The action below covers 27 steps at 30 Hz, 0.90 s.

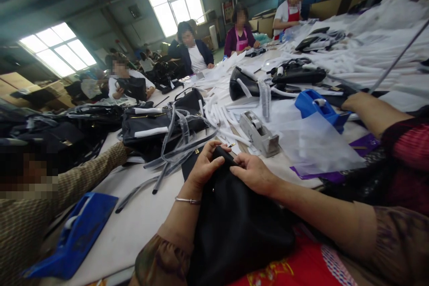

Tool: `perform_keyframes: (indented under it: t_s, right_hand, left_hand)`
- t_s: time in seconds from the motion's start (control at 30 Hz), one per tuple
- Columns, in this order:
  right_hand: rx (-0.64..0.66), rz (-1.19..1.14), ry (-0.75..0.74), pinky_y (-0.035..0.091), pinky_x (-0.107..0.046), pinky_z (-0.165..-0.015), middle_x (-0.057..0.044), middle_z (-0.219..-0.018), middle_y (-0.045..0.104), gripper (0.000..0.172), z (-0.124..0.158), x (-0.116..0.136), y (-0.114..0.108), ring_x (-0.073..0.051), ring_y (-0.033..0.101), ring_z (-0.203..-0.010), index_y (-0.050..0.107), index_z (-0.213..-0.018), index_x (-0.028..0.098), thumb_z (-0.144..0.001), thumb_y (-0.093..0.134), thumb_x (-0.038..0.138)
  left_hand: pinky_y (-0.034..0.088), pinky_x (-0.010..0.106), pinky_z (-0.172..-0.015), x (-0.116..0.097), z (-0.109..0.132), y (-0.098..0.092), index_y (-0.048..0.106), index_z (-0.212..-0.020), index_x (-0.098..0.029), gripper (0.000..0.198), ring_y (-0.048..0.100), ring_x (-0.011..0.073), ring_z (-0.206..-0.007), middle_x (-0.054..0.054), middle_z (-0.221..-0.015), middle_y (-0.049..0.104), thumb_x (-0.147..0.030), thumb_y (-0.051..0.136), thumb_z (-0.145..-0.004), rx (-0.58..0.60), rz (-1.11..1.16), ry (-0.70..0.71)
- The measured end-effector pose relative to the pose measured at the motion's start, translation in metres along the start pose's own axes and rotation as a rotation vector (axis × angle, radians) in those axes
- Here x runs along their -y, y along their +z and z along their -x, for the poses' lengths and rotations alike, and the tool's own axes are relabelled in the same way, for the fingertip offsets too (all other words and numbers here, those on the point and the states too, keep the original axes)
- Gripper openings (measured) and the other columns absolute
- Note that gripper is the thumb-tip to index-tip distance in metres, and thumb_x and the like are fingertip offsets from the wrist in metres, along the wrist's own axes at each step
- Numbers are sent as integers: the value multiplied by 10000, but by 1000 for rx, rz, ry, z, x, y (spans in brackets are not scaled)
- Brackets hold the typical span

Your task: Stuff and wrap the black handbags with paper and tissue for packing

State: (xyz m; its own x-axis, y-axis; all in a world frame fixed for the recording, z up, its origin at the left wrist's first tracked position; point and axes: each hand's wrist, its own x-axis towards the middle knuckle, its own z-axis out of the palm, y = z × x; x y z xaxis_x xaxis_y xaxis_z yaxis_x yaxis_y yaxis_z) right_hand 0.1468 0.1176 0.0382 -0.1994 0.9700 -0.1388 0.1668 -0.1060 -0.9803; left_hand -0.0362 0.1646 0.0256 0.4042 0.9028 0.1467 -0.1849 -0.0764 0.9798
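Observation:
A black handbag (241, 223) rests against my lap and the table edge, its top end pointing away from me. My left hand (208, 163) grips the bag's upper edge, thumb on top and fingers curled over the far side. Close beside it, my right hand (251, 170) pinches the same edge between thumb and fingers. A black strip of the bag shows between the two hands, with a small gold-coloured piece (231, 145) just beyond. What the fingertips do underneath is hidden.
A grey tape dispenser (259, 132) stands just beyond my hands, with blue dispensers (321, 109) (75, 232) to the right and left. Wrapped black bags (147, 127), white foam tubes (217, 114) and clear sheets (311, 138) cover the table. Co-workers' arms (100, 167) (375, 114) reach in from both sides.

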Motion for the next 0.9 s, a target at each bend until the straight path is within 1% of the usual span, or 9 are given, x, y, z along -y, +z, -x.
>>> perform_keyframes:
  t_s: [0.07,0.1,0.2,0.3,0.47,0.63,0.7,0.8,0.9]
  right_hand:
    - [62,-228,64,358,-236,-518,49,-613,545,243,2,-1,3,-107,483,-543,517,-767,195,-707,667,376]
    - [90,-327,89,365,-233,-523,53,-622,553,276,2,-2,5,-101,487,-540,516,-784,193,-695,686,392]
    - [125,-514,152,386,-224,-539,56,-649,586,340,3,-5,5,-88,509,-542,522,-821,185,-648,746,375]
    - [161,-531,221,434,-236,-570,33,-701,645,392,4,-6,4,-111,572,-581,542,-888,178,-603,777,307]
    - [188,-431,325,507,-297,-627,-17,-761,692,419,11,-9,4,-175,653,-652,575,-995,160,-621,736,260]
    - [125,-441,294,525,-306,-660,9,-803,687,612,18,-14,6,-187,672,-706,517,-1217,203,-647,737,246]
    - [192,-502,275,511,-291,-665,16,-788,684,520,19,-15,5,-173,660,-699,558,-1157,209,-662,716,237]
    - [314,-588,324,475,-270,-640,14,-708,665,288,16,-21,3,-148,622,-629,608,-927,175,-657,685,240]
    - [363,-669,403,460,-266,-641,14,-682,658,260,10,-30,-1,-131,596,-586,594,-834,168,-599,688,230]
  left_hand:
    - [418,405,-1042,-3,-1,-2,557,-1278,-214,596,586,276,-1206,105,-1145,704,-350,799,-751,54,-34,-36]
    - [426,401,-1032,-4,-1,-3,578,-1265,-203,583,599,280,-1184,110,-1149,704,-348,801,-746,79,-55,-65]
    - [484,375,-929,-3,-3,-7,681,-1026,-160,365,666,270,-1029,103,-1066,728,-349,802,-739,60,-110,-149]
    - [511,333,-822,3,-3,-9,649,-833,-156,265,682,234,-921,83,-1021,740,-329,815,-721,-47,-122,-196]
    - [501,282,-706,8,-3,-9,642,-866,-171,261,654,179,-786,53,-950,733,-379,766,-768,-101,-193,-217]
    - [473,267,-676,0,-9,-8,664,-847,-178,245,609,168,-736,22,-839,701,-414,712,-800,-92,-462,-191]
    - [452,259,-655,-5,-12,-6,665,-816,-180,224,576,159,-701,3,-770,666,-402,691,-811,-76,-601,-163]
    - [436,262,-660,-9,-15,-1,668,-797,-186,176,552,157,-686,-13,-714,628,-358,661,-829,-34,-765,-132]
    - [447,275,-687,-9,-17,0,687,-832,-197,146,569,170,-712,-5,-738,648,-332,634,-844,30,-828,-115]
